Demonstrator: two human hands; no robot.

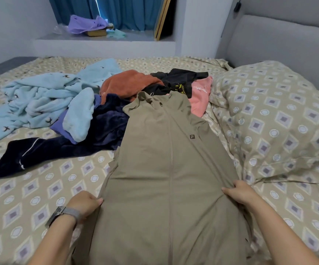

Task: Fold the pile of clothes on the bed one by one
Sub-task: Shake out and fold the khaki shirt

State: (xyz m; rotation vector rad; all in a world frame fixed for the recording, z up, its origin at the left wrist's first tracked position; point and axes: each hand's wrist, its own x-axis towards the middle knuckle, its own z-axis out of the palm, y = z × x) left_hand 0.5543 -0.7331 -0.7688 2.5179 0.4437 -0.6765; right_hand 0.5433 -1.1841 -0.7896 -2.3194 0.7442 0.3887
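Note:
An olive zip jacket lies front up and stretched toward me on the patterned bed, its collar resting on the pile. My left hand, with a watch on the wrist, grips the jacket's left edge. My right hand pinches its right edge. Behind the jacket is the pile: a rust fleece, a black garment with yellow print, a pink top, a navy velvet garment, a purple piece and a light blue fleece robe.
A pillow in the same patterned fabric lies at the right against a grey headboard. A ledge behind the bed holds a lilac cloth and small items below teal curtains.

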